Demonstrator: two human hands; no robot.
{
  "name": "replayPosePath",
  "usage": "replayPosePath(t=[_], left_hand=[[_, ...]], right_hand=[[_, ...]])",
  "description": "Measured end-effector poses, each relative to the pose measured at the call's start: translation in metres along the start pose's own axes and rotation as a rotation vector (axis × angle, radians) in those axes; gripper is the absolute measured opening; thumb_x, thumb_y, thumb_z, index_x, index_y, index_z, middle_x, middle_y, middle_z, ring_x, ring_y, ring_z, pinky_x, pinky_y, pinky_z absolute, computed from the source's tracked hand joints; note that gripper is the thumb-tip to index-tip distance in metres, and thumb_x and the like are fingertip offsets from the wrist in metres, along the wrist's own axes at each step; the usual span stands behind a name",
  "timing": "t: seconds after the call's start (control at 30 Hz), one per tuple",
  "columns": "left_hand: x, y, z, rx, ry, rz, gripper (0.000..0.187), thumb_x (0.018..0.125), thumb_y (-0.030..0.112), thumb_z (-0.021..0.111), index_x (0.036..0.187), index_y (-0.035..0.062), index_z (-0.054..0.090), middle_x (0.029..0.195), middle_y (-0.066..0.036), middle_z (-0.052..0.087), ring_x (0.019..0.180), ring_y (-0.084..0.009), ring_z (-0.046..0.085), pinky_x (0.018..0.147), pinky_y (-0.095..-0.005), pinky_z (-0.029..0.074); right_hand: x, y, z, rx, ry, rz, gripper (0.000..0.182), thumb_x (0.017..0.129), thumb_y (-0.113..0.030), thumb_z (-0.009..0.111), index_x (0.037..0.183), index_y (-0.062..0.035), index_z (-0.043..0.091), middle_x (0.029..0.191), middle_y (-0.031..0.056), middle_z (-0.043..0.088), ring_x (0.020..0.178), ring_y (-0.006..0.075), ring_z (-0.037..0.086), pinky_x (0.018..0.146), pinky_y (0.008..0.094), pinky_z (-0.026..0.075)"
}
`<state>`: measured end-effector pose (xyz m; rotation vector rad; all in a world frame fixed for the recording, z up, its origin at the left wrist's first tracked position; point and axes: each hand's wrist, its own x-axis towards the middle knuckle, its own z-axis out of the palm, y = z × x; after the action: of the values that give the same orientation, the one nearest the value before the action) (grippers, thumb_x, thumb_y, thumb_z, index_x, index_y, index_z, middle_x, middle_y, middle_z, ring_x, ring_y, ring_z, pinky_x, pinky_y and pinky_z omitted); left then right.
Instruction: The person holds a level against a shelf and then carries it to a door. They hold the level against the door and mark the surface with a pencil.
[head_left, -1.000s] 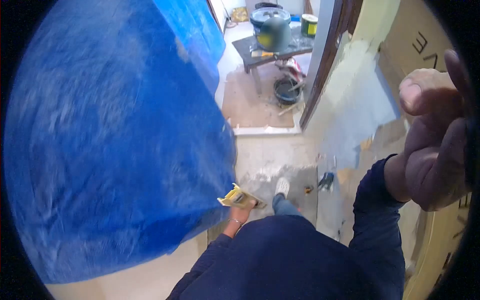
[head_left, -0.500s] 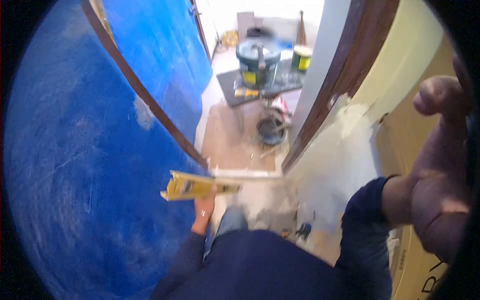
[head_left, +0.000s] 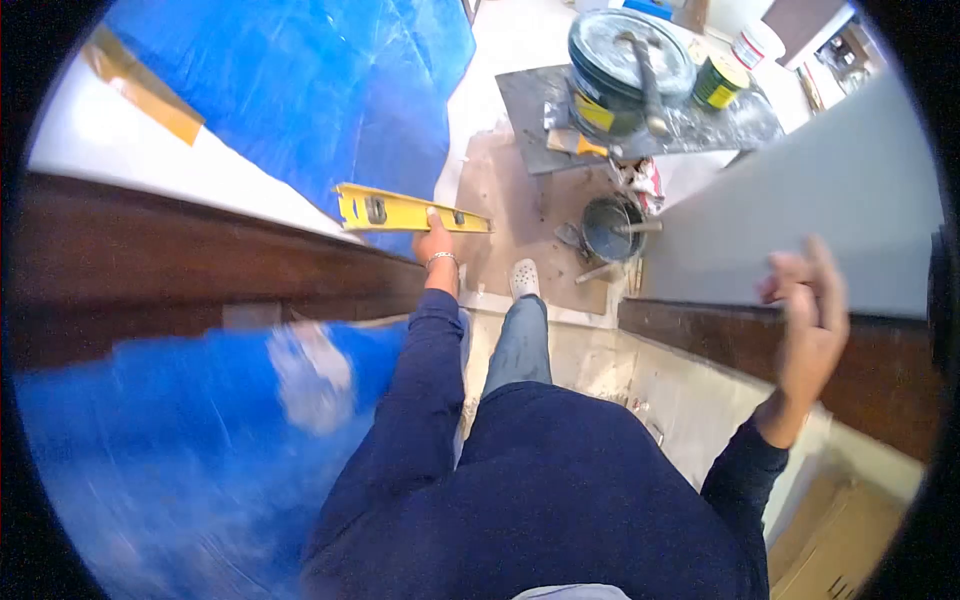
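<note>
A yellow spirit level (head_left: 405,213) is gripped by my left hand (head_left: 434,243), its length lying roughly sideways over the doorway floor. My fingers close around its right half, with the thumb on top. My right hand (head_left: 812,315) is raised near the grey door panel (head_left: 800,215) at the right, holding nothing, its fingers apart and slightly blurred. One of my feet, in a white clog (head_left: 524,279), stands on the brown floor covering (head_left: 488,195) just past the threshold.
A low dark board (head_left: 525,110) bears a large lidded bucket (head_left: 600,85) with a hammer (head_left: 645,75) on top, a small green tub (head_left: 720,82) and a brush (head_left: 577,143). A black bucket (head_left: 612,228) stands on the floor. Brown door frames flank me; blue sheeting (head_left: 340,90) hangs left.
I have stepped forward into the doorway, so the board and buckets appear closer. My left hand carries the spirit level onward. My right hand has swung lower and farther from the camera.
</note>
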<state>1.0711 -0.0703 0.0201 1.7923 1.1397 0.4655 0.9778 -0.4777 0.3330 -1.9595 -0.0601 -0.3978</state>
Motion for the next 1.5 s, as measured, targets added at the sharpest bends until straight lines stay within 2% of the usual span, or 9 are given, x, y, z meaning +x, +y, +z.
replayPosePath(t=[0.3,0.43,0.67,0.77,0.9,1.03,1.1,1.33,1.5], left_hand=[[0.172,-0.055,0.066,-0.355,0.220,-0.682,0.070,0.089,0.057,0.052,0.121,-0.0053,0.057,0.115,-0.021,0.063,0.099,-0.0341,0.063,0.085,-0.0401,0.049],[0.176,-0.019,0.046,-0.560,0.261,-0.858,0.068,0.083,0.065,0.056,0.109,0.0025,0.057,0.083,-0.010,0.061,0.059,-0.0218,0.053,0.040,-0.0332,0.035],[0.198,-0.005,0.013,-0.507,0.353,-0.984,0.068,0.082,0.067,0.056,0.107,0.0041,0.057,0.068,-0.008,0.056,0.045,-0.0216,0.044,0.039,-0.0353,0.031],[0.187,0.005,-0.002,-0.831,0.280,-0.924,0.062,0.086,0.054,0.058,0.123,0.0052,0.053,0.097,-0.010,0.065,0.077,-0.0261,0.062,0.061,-0.0350,0.050],[0.181,-0.038,-0.007,0.323,-0.110,-0.332,0.054,0.091,0.049,0.049,0.122,0.0055,0.052,0.101,-0.010,0.063,0.086,-0.0237,0.061,0.067,-0.0342,0.050],[0.179,-0.031,0.027,-0.438,-0.054,-0.854,0.041,0.095,0.046,0.043,0.110,0.0100,0.056,0.089,-0.009,0.059,0.075,-0.0232,0.059,0.055,-0.0373,0.045],[0.179,-0.020,0.066,-0.256,-0.094,-0.893,0.038,0.095,0.044,0.043,0.110,0.0118,0.057,0.077,-0.007,0.055,0.062,-0.0232,0.055,0.044,-0.0400,0.037],[0.269,0.206,0.159,-0.368,-0.545,-0.338,0.031,0.085,0.038,0.068,0.098,0.0101,0.064,0.047,0.004,0.038,0.035,-0.0077,0.033,0.033,-0.0237,0.025],[0.352,0.480,0.097,-0.614,-0.612,0.485,0.023,0.084,0.013,0.071,0.104,0.0046,0.065,0.070,0.007,0.053,0.054,-0.0014,0.041,0.047,-0.0177,0.033]], right_hand=[[0.016,0.248,0.047,-0.370,-0.410,0.698,0.046,0.089,-0.025,0.064,0.124,0.0022,0.053,0.088,0.0097,0.063,0.081,0.0157,0.058,0.072,0.0286,0.048],[-0.012,0.272,0.034,-0.301,-0.438,0.942,0.045,0.088,-0.025,0.064,0.121,0.0041,0.055,0.104,0.0185,0.066,0.094,0.0215,0.063,0.078,0.0336,0.050],[0.011,0.349,0.050,-0.433,-0.733,0.720,0.045,0.086,-0.030,0.065,0.115,0.0045,0.059,0.111,0.0197,0.065,0.106,0.0308,0.061,0.090,0.0373,0.046],[0.064,0.334,0.091,-0.213,-0.832,0.790,0.046,0.086,-0.032,0.065,0.117,0.0017,0.060,0.114,0.0200,0.064,0.107,0.0295,0.061,0.091,0.0366,0.046],[0.153,0.279,0.152,-0.352,-0.997,0.644,0.046,0.088,-0.035,0.061,0.118,0.0002,0.060,0.113,0.0208,0.064,0.106,0.0293,0.061,0.091,0.0362,0.046],[0.195,0.261,0.207,-0.119,-1.055,0.528,0.044,0.092,-0.033,0.058,0.119,0.0019,0.058,0.104,0.0159,0.066,0.089,0.0228,0.064,0.081,0.0341,0.049],[0.209,0.244,0.236,-0.106,-1.048,0.495,0.044,0.091,-0.034,0.058,0.118,0.0011,0.059,0.105,0.0174,0.066,0.093,0.0256,0.064,0.083,0.0354,0.049],[0.299,0.208,0.364,0.002,-1.002,0.626,0.042,0.090,-0.033,0.059,0.115,0.0010,0.060,0.097,0.0150,0.067,0.084,0.0207,0.064,0.078,0.0327,0.049],[0.397,0.196,0.462,-0.098,-0.901,0.371,0.044,0.089,-0.037,0.057,0.113,0.0000,0.063,0.099,0.0206,0.067,0.091,0.0305,0.066,0.082,0.0376,0.049]])
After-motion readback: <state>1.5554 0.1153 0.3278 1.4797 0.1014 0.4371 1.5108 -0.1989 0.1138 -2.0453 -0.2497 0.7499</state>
